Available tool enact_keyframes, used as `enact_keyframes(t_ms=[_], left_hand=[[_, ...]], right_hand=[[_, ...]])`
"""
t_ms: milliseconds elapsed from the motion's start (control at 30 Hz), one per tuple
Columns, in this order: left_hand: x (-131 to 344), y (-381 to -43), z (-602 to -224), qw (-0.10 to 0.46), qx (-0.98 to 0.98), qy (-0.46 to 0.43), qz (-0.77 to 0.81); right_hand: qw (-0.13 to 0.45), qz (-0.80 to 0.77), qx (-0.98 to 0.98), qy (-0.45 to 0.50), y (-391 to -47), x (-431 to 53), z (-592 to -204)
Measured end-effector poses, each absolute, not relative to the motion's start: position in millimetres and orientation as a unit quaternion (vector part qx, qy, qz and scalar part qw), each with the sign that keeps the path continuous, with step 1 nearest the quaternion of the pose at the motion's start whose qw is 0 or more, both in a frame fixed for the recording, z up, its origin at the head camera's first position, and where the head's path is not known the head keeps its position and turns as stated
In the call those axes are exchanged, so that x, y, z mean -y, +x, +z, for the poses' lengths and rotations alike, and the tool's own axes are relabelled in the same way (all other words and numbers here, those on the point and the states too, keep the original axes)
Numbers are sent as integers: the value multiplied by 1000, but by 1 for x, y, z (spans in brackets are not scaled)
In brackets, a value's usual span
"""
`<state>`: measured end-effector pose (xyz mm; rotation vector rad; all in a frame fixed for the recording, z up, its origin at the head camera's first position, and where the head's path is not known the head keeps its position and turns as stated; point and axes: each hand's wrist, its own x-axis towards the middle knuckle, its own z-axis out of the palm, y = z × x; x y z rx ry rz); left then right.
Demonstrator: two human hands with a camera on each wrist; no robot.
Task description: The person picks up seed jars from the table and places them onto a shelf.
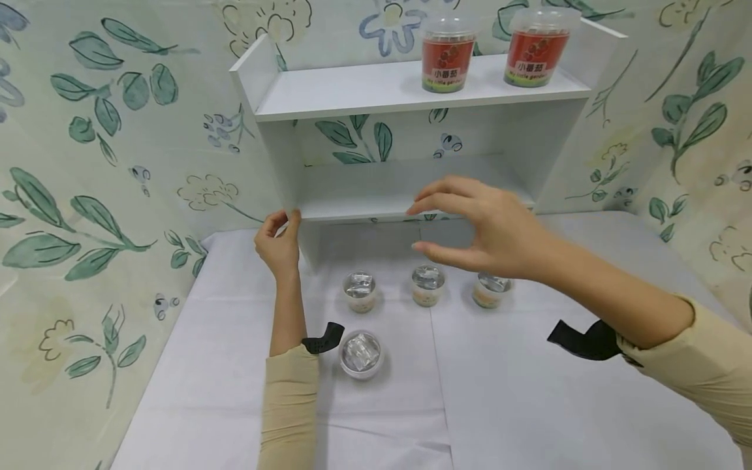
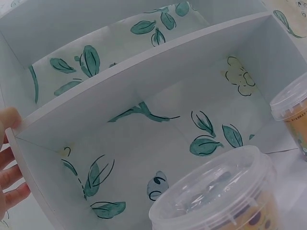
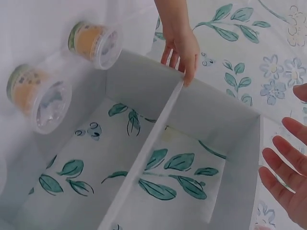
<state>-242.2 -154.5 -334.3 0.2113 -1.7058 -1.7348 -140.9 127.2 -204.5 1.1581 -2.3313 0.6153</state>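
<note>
My left hand point(image 1: 280, 241) grips the left side of the white shelf point(image 1: 423, 98) where the middle board meets the side panel. In the left wrist view its thumb lies at the front edge and its fingers point(image 2: 14, 191) are along the panel's outer face. My right hand point(image 1: 478, 225) is in the air in front of the middle board's right half, fingers spread and bent slightly, with nothing in it. Two lidded plastic cups with red labels, one left point(image 1: 448, 62) and one right point(image 1: 536, 55), stand on the shelf's top board.
Below the shelf, a row of clear-lidded cups stands on the white-covered table point(image 1: 235, 391): a left cup point(image 1: 360, 292), a middle cup point(image 1: 427, 285) and a right cup point(image 1: 491, 289). Another cup point(image 1: 361, 354) stands nearer me. Leaf-patterned covering point(image 1: 117, 196) lies behind.
</note>
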Motion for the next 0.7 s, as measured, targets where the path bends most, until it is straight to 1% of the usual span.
enact_keyframes(t_ms=[167,500,600,700], left_hand=[[155,-244,-334,338,653,88,-672],[153,-240,-331,337,661,88,-665],[155,-241,-332,334,663,83,-665],[156,-242,-334,331,661,73,-669]], right_hand=[[224,244,838,434,-135,-120,-224],[188,264,853,408,-136,-113,-246],[191,256,851,416,-137,-110,-254],[206,226,846,436,-139,-106,-263]])
